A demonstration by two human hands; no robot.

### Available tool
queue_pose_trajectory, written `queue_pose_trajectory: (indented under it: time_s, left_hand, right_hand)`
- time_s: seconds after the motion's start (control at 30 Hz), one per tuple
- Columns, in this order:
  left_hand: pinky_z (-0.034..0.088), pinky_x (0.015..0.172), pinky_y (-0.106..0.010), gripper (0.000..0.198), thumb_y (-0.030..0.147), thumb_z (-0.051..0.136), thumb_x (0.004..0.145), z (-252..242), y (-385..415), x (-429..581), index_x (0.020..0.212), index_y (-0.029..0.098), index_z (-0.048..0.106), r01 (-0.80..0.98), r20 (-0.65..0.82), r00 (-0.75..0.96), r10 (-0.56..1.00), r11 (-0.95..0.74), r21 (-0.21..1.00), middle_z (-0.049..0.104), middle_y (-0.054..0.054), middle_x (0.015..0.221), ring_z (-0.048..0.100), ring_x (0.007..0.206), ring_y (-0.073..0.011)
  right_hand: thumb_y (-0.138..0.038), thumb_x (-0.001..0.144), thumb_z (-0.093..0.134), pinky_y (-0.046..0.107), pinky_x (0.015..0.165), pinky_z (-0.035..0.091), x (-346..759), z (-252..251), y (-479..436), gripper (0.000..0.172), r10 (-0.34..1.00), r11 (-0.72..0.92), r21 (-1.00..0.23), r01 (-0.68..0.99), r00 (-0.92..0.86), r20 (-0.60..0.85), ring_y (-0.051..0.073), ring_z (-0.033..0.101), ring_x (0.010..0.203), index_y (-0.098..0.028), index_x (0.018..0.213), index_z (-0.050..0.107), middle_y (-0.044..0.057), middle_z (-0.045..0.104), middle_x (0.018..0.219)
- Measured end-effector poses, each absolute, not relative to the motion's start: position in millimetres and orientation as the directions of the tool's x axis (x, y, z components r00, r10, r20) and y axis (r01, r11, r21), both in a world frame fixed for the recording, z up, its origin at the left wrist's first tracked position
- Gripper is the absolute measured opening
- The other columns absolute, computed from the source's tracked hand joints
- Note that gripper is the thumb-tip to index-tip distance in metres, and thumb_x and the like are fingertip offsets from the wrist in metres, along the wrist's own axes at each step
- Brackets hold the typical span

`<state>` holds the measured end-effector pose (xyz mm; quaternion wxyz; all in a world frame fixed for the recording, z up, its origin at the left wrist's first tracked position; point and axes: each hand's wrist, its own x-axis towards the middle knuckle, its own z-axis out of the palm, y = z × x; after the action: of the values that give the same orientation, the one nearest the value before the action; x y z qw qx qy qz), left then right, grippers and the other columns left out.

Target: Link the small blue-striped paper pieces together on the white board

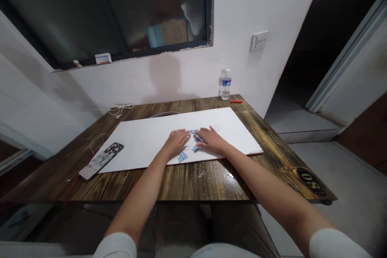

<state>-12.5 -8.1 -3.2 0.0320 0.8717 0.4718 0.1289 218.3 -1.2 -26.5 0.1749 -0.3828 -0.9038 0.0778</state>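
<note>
A white board point(145, 139) lies flat on the dark wooden table. Both of my hands rest on it, palms down, close to each other. Between and under the fingers are several small white pieces with blue stripes, like paper cut-outs; one piece point(182, 157) lies just below my left hand point(177, 142), near the board's front edge. Another striped piece point(196, 148) is by the thumb of my right hand point(211, 139). The fingers of each hand are stretched out and partly cover the pieces. Whether any piece is pinched does not show.
A phone point(102, 160) in a patterned case lies across the board's left edge. Behind the board are a white cable point(121, 108), a water bottle point(225, 85) and a red pen-like stick point(236, 101). A round "80" tag point(311, 181) sits at the table's right corner.
</note>
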Motion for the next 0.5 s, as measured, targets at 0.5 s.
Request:
queue_pose_trajectory:
  time_s: [0.5]
  left_hand:
    - [0.028, 0.107, -0.041, 0.041, 0.038, 0.037, 0.097, -2.2, -11.0, -5.6, 0.133, 0.026, 0.051, 0.827, 0.158, 0.538, 0.828, -0.555, 0.094, 0.057, -0.005, 0.135, 0.045, 0.128, -0.0224]
  right_hand:
    - [-0.057, 0.093, 0.04, 0.061, 0.112, 0.009, 215.2, -31.7, 4.7, 0.06, 0.74, 0.673, -0.285, 0.683, -0.613, 0.276, 0.03, 0.027, 0.14, -0.025, 0.143, 0.037, 0.01, 0.048, 0.143]
